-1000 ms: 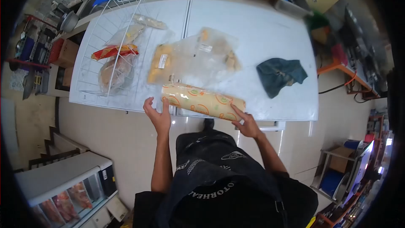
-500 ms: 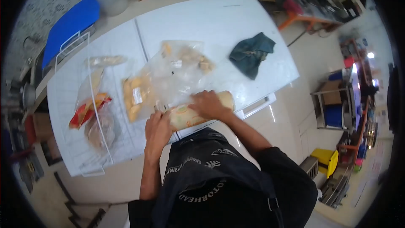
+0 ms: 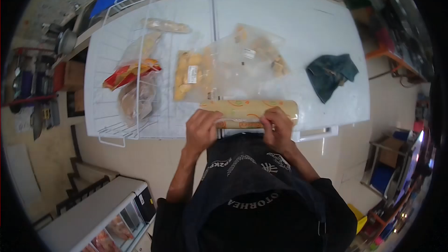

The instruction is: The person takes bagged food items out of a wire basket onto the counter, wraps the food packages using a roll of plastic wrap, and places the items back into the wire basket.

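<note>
Across the white worktop I see, at left, a wire basket holding bagged food and a red packet; centrally, a clear bag of yellow pieces; near edge, a printed roll, its film pinched by the curled left hand and right hand.

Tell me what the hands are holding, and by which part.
The left hand and right hand both appear to pinch the clear film of the plastic wrap roll by its loose edge, along the roll's near side.
</note>
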`<action>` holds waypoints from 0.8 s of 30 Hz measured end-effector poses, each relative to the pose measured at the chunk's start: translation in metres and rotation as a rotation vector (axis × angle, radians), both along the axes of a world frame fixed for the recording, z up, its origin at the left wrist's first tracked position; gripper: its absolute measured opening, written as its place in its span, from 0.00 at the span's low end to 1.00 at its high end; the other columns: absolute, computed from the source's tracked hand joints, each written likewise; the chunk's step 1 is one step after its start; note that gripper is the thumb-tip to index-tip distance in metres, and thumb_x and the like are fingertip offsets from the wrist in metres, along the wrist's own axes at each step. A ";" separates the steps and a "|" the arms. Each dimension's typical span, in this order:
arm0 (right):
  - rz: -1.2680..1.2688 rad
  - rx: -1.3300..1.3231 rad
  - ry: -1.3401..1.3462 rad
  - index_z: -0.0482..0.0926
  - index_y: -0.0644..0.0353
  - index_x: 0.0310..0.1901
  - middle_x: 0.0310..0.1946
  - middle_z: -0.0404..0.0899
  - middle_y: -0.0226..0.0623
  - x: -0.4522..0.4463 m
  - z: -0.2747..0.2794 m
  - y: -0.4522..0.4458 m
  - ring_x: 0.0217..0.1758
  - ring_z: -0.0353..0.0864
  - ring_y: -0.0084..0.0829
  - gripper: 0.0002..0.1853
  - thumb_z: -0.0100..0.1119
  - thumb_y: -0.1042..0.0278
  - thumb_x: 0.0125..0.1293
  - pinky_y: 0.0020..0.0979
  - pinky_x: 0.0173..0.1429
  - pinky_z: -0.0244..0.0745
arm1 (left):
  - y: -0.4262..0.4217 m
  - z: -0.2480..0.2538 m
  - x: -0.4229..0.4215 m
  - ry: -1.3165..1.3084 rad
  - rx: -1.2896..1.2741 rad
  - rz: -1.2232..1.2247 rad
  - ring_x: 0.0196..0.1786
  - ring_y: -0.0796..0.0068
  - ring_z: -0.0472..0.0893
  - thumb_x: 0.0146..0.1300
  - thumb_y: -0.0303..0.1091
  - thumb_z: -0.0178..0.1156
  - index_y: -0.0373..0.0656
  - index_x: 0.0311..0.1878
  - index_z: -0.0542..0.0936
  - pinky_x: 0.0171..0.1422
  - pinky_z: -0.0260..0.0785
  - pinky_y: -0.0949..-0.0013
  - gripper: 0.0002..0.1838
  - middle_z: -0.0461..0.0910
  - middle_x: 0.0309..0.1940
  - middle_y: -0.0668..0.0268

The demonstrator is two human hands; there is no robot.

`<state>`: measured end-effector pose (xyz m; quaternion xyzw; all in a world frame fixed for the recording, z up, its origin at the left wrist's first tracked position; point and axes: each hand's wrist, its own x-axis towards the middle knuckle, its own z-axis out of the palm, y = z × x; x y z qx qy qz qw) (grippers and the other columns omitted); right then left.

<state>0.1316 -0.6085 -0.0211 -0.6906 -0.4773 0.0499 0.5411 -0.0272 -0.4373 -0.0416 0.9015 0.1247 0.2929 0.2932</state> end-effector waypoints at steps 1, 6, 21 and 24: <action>-0.002 0.043 0.005 0.75 0.66 0.32 0.28 0.75 0.41 0.009 0.010 0.003 0.27 0.77 0.36 0.06 0.61 0.84 0.55 0.31 0.29 0.72 | -0.004 0.014 0.008 -0.063 -0.008 0.029 0.28 0.58 0.76 0.46 0.18 0.58 0.38 0.33 0.80 0.33 0.68 0.60 0.09 0.79 0.27 0.59; 0.270 0.121 0.100 0.76 0.66 0.31 0.27 0.76 0.44 0.028 0.057 -0.007 0.27 0.78 0.33 0.05 0.62 0.84 0.55 0.28 0.28 0.71 | -0.038 0.044 0.005 -0.314 -0.219 0.210 0.22 0.62 0.73 0.47 0.15 0.55 0.35 0.33 0.76 0.26 0.63 0.66 0.09 0.75 0.21 0.60; 0.965 -0.493 -1.135 0.80 0.48 0.52 0.59 0.73 0.40 0.063 -0.045 0.223 0.65 0.69 0.41 0.19 0.54 0.70 0.57 0.53 0.74 0.47 | -0.047 0.119 -0.045 0.118 -0.561 0.087 0.24 0.55 0.79 0.54 0.27 0.58 0.38 0.36 0.80 0.30 0.71 0.62 0.06 0.81 0.24 0.58; 1.060 -0.854 -1.026 0.80 0.52 0.45 0.45 0.81 0.39 0.048 -0.019 0.263 0.51 0.79 0.42 0.13 0.51 0.69 0.59 0.50 0.66 0.63 | -0.045 0.116 -0.066 0.375 -0.482 0.106 0.31 0.53 0.82 0.55 0.32 0.60 0.39 0.40 0.82 0.35 0.73 0.57 0.11 0.83 0.28 0.58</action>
